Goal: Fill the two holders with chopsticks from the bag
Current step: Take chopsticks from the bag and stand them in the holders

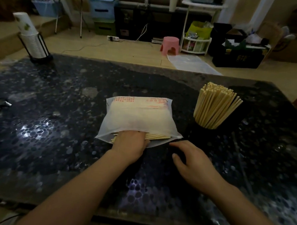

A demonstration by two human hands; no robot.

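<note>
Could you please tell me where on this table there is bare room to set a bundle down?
Bare dark stone table lies between the white plastic bag and the cup dispenser. It is crowded between the bag and the black holder of wooden chopsticks.

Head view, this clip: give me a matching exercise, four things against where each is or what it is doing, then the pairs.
Things:
1. left hand
2. right hand
3. black holder
4. cup dispenser

States:
A. packed with upright chopsticks
B. far left corner of the table
C. reaching into the bag mouth
D. on a dark object beside the bag

Pairs: 1-C, 2-D, 3-A, 4-B
</note>
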